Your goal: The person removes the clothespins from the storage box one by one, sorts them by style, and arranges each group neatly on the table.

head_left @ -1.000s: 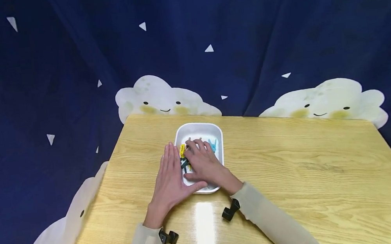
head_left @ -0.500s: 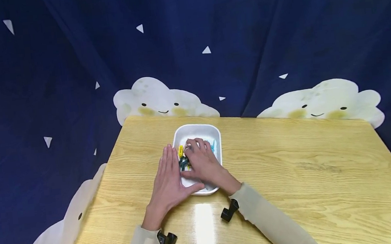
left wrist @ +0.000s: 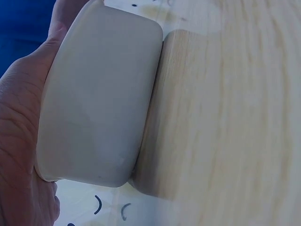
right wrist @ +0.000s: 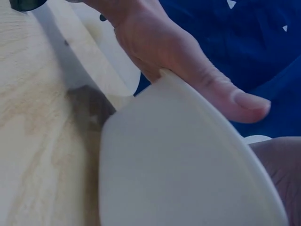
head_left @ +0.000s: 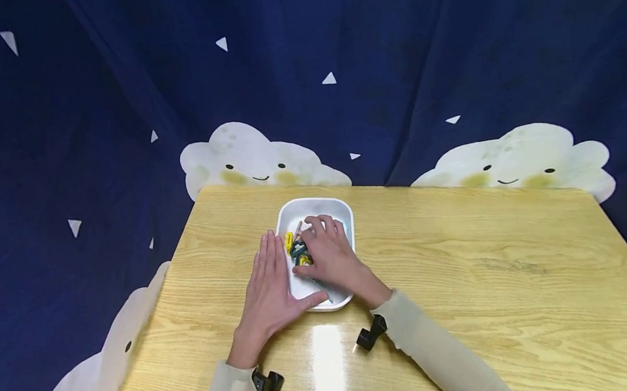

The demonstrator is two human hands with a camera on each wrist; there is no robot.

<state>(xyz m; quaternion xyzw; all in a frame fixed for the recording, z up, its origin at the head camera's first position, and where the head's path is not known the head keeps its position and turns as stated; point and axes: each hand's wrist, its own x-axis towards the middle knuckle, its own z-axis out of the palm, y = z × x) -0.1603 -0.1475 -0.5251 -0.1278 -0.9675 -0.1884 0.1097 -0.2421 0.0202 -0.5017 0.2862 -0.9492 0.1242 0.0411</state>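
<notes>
My left hand [head_left: 267, 282] lies along the left side of a white tray [head_left: 283, 208], its fingers straight and its thumb stretched over the near rim. The left wrist view shows this hand against the tray's outer wall [left wrist: 101, 94]. My right hand [head_left: 333, 256] reaches into the tray from the right, fingers bent and spread, thumb well apart from them. Between its thumb and index finger show a dark green piece [head_left: 298, 251] and a small yellow piece [head_left: 305, 260]. A flat yellow piece [head_left: 289, 242] lies by the left wall. The palm covers other contents.
The tray stands on a wood-grain table [head_left: 497, 278]. A dark blue curtain [head_left: 300, 52] with white clouds hangs behind it. Black wrist cameras [head_left: 267, 382] sit on both sleeves. A pale thin stick-like piece [head_left: 298, 228] leans near the tray's middle.
My right hand has shifted slightly right inside the tray, and its fingers have spread. More of the green and yellow pieces shows; the blue piece is now mostly covered. My left hand stays put.
</notes>
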